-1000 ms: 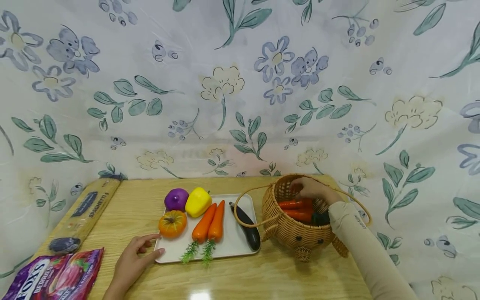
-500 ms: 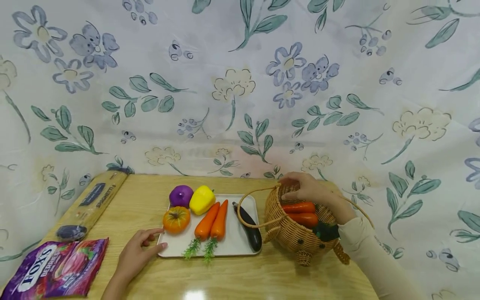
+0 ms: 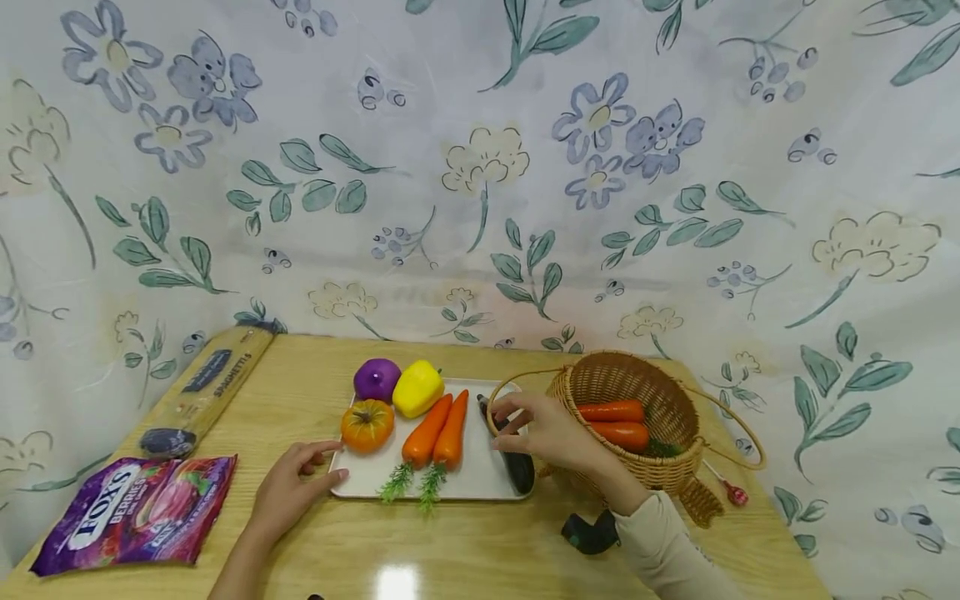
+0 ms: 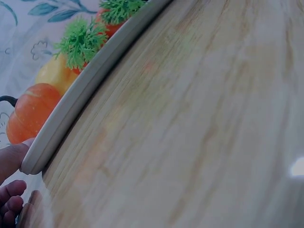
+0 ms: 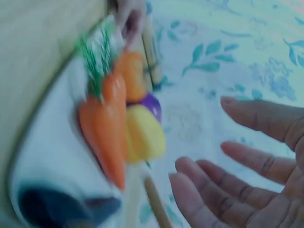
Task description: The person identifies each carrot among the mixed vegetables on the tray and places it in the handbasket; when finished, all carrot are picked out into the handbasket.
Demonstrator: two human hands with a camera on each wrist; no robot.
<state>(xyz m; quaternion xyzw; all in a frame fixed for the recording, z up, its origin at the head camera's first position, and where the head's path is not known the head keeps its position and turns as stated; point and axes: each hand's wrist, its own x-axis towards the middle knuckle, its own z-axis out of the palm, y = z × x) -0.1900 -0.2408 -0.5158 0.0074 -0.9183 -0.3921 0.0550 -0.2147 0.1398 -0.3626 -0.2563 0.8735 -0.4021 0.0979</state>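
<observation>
My left hand (image 3: 295,487) rests against the near left corner of a white tray (image 3: 483,468), its index finger and thumb touching the edge. Over the tray's right side hovers my right hand (image 3: 551,433), partly covering a dark eggplant (image 3: 519,472). Spread fingers with nothing between them show on the right hand (image 5: 251,175) in the right wrist view. Two carrots (image 3: 427,437), a yellow pepper (image 3: 417,389), an orange pumpkin (image 3: 367,426) and a purple onion-like vegetable (image 3: 377,379) lie on the tray. Beside the right hand stands a wicker basket (image 3: 637,371) holding red-orange carrots (image 3: 626,435).
A dark curved object (image 3: 588,533) lies near the right sleeve, which partly covers it. A red lollipop (image 3: 737,494) is right of the basket. On the left lie a spaghetti pack (image 3: 217,375) and a purple Foxs bag (image 3: 138,512). The basket's handle (image 3: 528,375) reaches over the tray.
My right hand has come out of the basket and moved left over the eggplant. A dark object now shows on the table before the basket. My left hand stays at the tray.
</observation>
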